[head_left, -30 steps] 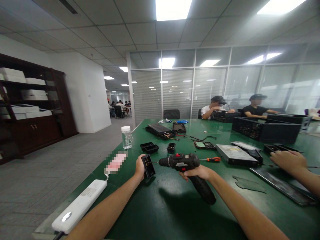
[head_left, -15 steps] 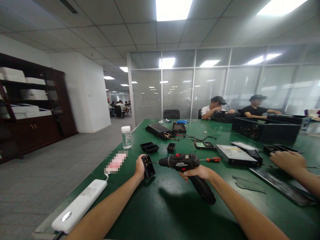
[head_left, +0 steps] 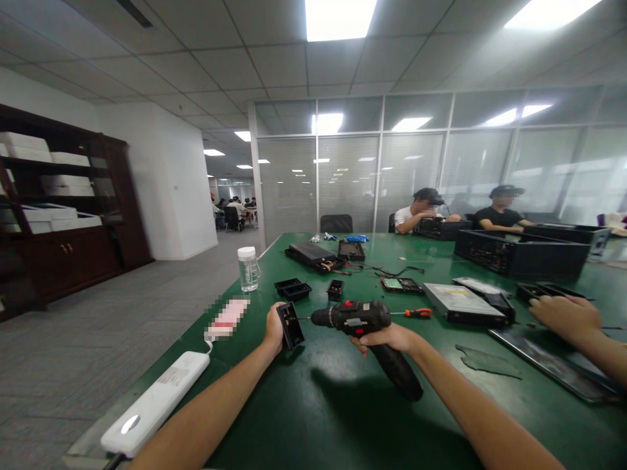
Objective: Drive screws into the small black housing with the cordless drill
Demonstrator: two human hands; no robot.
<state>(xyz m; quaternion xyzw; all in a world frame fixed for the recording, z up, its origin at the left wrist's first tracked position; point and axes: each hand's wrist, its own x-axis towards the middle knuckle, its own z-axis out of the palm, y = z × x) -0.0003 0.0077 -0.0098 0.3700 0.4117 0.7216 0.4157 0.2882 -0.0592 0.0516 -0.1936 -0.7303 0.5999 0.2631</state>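
My left hand (head_left: 273, 329) grips a small black open plastic casing (head_left: 290, 325), held upright on its edge just above the green table (head_left: 313, 418). My right hand (head_left: 389, 338) is wrapped round the grip of a black cordless drill (head_left: 365, 326) with a red switch on top. The drill lies level, and its thin bit points left, with the tip at the casing. Both forearms reach in from the bottom of the view.
A white power bank (head_left: 157, 405) lies at the table's near-left edge. Small black trays (head_left: 292, 288), a clear jar (head_left: 248, 268), an orange-handled screwdriver (head_left: 416, 313), a disc drive (head_left: 460, 303) and black crates (head_left: 522, 253) lie beyond. A co-worker's hand (head_left: 565, 316) rests at right. Two people sit at the far end.
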